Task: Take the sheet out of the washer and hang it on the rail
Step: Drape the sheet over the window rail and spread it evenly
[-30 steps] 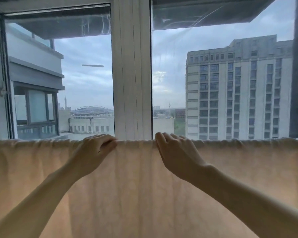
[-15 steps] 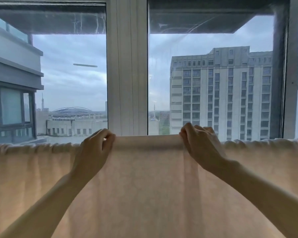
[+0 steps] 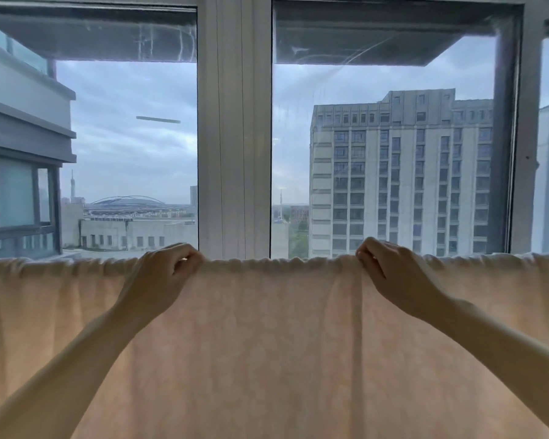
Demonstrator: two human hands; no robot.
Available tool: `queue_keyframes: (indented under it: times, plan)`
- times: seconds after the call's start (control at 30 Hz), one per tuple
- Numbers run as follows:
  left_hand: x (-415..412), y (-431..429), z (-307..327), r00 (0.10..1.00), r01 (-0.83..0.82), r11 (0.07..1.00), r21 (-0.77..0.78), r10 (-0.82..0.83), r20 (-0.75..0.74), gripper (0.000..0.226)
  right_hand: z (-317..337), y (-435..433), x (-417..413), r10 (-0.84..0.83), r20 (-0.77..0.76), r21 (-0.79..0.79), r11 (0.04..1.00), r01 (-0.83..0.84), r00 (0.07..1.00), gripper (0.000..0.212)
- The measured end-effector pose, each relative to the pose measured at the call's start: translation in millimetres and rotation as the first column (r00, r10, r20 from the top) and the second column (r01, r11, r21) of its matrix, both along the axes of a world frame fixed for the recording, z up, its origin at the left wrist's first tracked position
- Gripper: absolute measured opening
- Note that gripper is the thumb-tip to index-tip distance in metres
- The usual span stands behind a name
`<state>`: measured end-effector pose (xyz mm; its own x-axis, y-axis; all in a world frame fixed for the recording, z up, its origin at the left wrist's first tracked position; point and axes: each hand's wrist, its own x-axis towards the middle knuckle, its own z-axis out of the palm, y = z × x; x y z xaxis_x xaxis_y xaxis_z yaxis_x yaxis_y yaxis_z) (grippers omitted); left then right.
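Observation:
A pale cream sheet hangs across the whole width of the view, its bunched top fold draped over a rail that the cloth hides. My left hand grips the top fold left of the window's centre post, fingers curled over the edge. My right hand pinches the top fold further right, thumb and fingers closed on the cloth. The stretch between my hands lies fairly flat; the parts beyond them are gathered in folds. The washer is out of view.
Right behind the sheet stands a large window with a white centre post and a grey frame post at the right. Beyond the glass are a tall grey building and low rooftops.
My right hand has slid to the right along the top fold, and my hands are now wider apart. The cloth between them has spread out flatter. My left hand has stayed about where it was.

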<state>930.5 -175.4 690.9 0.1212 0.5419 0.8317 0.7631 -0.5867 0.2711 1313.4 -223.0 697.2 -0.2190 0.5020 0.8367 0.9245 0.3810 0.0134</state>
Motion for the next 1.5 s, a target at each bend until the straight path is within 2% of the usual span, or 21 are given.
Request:
queue_keyframes:
  times: [0.2,0.33,0.4,0.47,0.57,0.7,0.77,0.93,1.07,1.23,1.37,1.5]
  plan:
    - [3,-1,2,0.998,-0.056,0.998,0.033,0.056,0.006,0.020,0,8,-2,-0.071,-0.074,-0.004,0.997,0.071,0.995,0.020]
    - [-16,1,-3,0.983,-0.174,0.981,0.085,0.168,0.072,0.018,0,12,10,-0.210,-0.264,0.034,0.973,0.227,0.941,0.022]
    - [-21,1,-5,0.981,-0.183,0.980,0.080,0.178,0.075,0.018,3,13,9,-0.236,-0.275,0.023,0.968,0.252,0.932,0.022]
    - [-21,-2,-5,0.986,-0.161,0.985,0.057,0.158,0.059,0.018,6,11,-3,-0.233,-0.241,-0.014,0.972,0.237,0.942,0.022]
    - [-23,-10,-6,0.993,-0.122,0.992,0.043,0.122,0.010,0.018,10,6,-36,-0.213,-0.093,0.004,0.977,0.214,0.973,0.025]
    - [-40,-20,-10,0.976,-0.174,0.981,0.082,0.183,-0.118,0.021,4,0,-95,-0.079,0.019,-0.073,0.994,0.080,0.997,0.028]
    - [-52,-23,-11,0.971,-0.192,0.979,0.069,0.199,-0.134,0.025,0,1,-124,-0.066,0.069,-0.049,0.996,0.069,0.995,0.026]
    - [-88,-29,-13,0.963,-0.225,0.973,0.055,0.230,-0.137,0.033,0,13,-186,0.027,0.103,-0.043,0.999,-0.022,0.994,0.028]
    - [-105,-32,-16,0.936,-0.276,0.957,0.094,0.290,-0.198,0.032,-1,25,-232,0.101,0.136,-0.033,0.995,-0.097,0.986,0.030]
    - [-110,-24,-8,0.952,-0.237,0.966,0.101,0.252,-0.176,0.027,1,35,-278,0.232,0.182,-0.048,0.973,-0.227,0.956,0.032]
    - [-116,-18,-1,0.976,-0.180,0.980,0.090,0.189,-0.106,0.017,5,41,-301,0.271,0.234,-0.019,0.961,-0.274,0.934,0.031]
    - [-115,-11,4,0.971,-0.198,0.974,0.108,0.211,-0.117,0.010,8,48,-317,0.312,0.275,-0.025,0.948,-0.317,0.910,0.023]
